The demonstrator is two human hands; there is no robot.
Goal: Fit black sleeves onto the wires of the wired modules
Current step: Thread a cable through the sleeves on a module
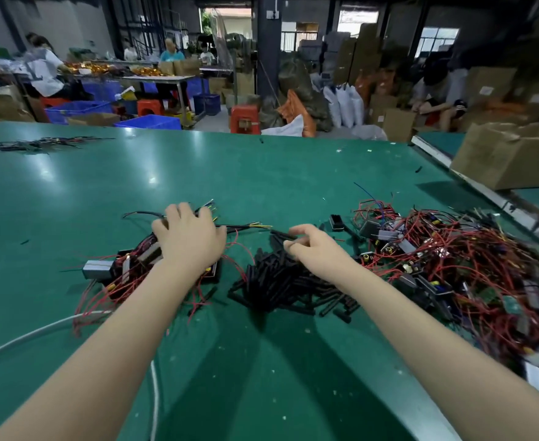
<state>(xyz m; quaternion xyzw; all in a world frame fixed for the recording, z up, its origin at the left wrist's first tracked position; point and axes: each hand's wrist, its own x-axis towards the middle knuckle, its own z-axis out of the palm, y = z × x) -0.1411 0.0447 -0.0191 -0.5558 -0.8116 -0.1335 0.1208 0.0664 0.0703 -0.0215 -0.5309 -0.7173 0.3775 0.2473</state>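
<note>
A heap of short black sleeves lies on the green table in front of me. My right hand hovers at the heap's far edge and pinches one black sleeve between thumb and fingertips. My left hand rests palm down, fingers spread, on a small pile of wired modules with red wires; sleeved wires with yellow tips stick out past it. A much larger tangle of wired modules with red wires sits to the right.
A white cable curves across the near left of the table. A small bunch of sleeved wires lies far left. A cardboard box stands on the neighbouring table at right. Other people work at tables and boxes behind.
</note>
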